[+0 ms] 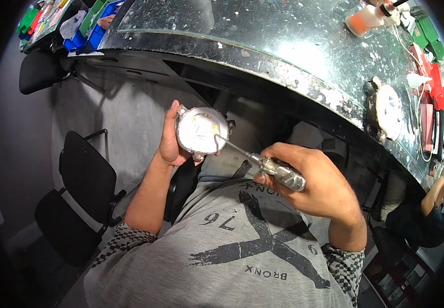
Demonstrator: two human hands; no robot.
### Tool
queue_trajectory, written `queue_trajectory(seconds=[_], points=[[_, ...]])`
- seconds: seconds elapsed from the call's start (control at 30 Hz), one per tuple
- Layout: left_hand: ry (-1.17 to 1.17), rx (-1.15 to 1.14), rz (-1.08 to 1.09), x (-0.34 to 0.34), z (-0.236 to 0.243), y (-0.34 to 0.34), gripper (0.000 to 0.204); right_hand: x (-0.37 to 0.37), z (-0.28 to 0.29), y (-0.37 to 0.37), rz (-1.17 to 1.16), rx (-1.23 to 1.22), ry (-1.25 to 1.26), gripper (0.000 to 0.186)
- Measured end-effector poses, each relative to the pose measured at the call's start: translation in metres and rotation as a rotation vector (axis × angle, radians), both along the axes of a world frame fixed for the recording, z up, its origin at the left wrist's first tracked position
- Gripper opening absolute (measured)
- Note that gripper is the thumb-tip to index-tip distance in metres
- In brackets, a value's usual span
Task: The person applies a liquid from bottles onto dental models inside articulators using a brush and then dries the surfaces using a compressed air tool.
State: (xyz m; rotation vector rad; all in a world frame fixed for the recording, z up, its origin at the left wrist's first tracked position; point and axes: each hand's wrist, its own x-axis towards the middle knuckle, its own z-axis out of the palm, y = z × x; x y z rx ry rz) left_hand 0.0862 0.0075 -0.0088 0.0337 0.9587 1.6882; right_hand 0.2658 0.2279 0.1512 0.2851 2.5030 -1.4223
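My left hand (169,141) holds a round metal housing (197,134) with a white inner face and small yellow squares (206,116), turned up toward me above my lap. My right hand (309,179) grips a screwdriver-like tool (286,174) by its shiny handle. The tool's thin shaft slants up and left, with its tip over or on the housing's white face; contact is hard to tell. A similar round piece (389,110) lies on the bench edge at the right.
A dark, scuffed bench (242,31) arcs across the top, holding a bottle of orange liquid (360,20), red trays (437,87), green bins (424,33) and blue bins (98,33). Black chairs (86,159) stand at left. A co-worker (422,223) sits at far right.
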Motion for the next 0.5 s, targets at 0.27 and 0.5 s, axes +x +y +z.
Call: queue_trajectory(seconds=[0.27,0.5], points=[[0.005,0.011,-0.007,-0.0003,0.0016,0.0006,0.102,-0.0004,0.0030,0.0003,0.009,-0.013,0.024,0.030],[0.004,0.013,0.019,-0.0008,0.0010,-0.0006,0.101,-0.0007,0.0074,-0.0001,-0.016,0.040,0.006,0.031]])
